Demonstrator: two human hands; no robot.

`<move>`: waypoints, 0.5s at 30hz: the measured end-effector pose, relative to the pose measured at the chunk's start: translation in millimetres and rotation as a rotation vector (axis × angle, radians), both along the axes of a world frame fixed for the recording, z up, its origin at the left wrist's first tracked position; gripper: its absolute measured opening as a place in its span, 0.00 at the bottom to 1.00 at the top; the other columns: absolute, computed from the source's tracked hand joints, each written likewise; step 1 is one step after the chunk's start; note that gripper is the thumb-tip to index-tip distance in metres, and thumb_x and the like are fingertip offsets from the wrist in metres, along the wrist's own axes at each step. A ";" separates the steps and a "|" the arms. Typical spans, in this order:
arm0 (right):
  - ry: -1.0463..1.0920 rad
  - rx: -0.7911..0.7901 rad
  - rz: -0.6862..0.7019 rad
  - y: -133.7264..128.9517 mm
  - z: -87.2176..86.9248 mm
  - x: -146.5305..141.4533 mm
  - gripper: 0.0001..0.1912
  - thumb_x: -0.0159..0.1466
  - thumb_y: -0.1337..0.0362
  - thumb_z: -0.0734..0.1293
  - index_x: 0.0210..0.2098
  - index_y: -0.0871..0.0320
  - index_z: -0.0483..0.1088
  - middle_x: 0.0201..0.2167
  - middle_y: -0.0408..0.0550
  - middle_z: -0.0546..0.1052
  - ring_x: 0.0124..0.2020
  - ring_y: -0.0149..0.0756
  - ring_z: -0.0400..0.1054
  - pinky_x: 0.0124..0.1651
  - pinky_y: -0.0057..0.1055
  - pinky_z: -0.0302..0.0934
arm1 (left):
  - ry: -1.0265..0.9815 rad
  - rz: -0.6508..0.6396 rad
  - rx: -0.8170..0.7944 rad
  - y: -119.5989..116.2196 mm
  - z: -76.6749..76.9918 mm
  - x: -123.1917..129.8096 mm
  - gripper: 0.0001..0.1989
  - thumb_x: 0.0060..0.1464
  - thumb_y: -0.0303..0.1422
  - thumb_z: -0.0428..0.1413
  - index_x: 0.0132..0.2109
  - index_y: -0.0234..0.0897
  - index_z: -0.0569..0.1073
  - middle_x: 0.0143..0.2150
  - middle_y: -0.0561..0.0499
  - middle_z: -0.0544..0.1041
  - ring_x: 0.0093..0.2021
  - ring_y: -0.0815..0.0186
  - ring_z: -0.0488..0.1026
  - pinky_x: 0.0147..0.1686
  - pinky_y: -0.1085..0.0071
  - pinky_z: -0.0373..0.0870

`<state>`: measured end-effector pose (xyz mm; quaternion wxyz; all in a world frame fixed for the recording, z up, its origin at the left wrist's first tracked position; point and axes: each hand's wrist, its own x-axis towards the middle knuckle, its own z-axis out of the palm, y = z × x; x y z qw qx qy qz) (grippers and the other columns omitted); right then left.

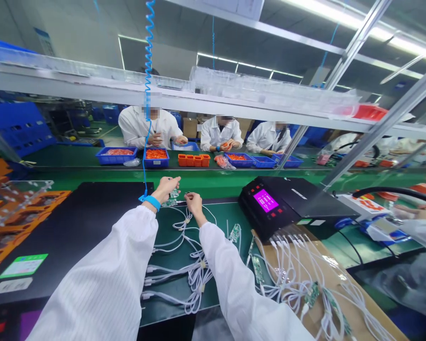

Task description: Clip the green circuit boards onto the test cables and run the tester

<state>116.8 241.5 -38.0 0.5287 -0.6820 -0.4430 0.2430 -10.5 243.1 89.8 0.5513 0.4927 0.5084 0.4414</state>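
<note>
My left hand (pixel 166 188), with a blue strap (pixel 152 202) round its wrist, is closed on a green circuit board (pixel 173 194) at the far side of the bench. Partly covered by that hand, the board has a white cable plug (pixel 179 202) close to its lower edge. Just to the right, my right hand (pixel 194 204) has its fingertips pinched together; a small dark thing shows at them, too small to name. Bundled white cables (pixel 199 267) lie on the green mat below my hands. Another circuit board (pixel 235 233) lies to the right of my right forearm.
A black box with a lit screen (pixel 266 201) stands to the right, white cables plugged into its front. A larger black box (pixel 81 222) is on the left. A blue coiled cord (pixel 148 52) hangs overhead. Across the line, co-workers sit behind blue bins (pixel 156 162) of orange parts.
</note>
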 end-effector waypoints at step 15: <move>-0.307 -0.143 0.067 -90.8 34.6 23.8 0.10 0.70 0.59 0.66 0.45 0.56 0.79 0.42 0.49 0.85 0.41 0.36 0.79 0.44 0.27 0.66 | -0.053 -0.172 -0.220 9.2 -13.9 2.9 0.12 0.48 0.13 0.55 0.31 0.34 0.66 0.22 0.49 0.72 0.23 0.63 0.73 0.28 0.69 0.71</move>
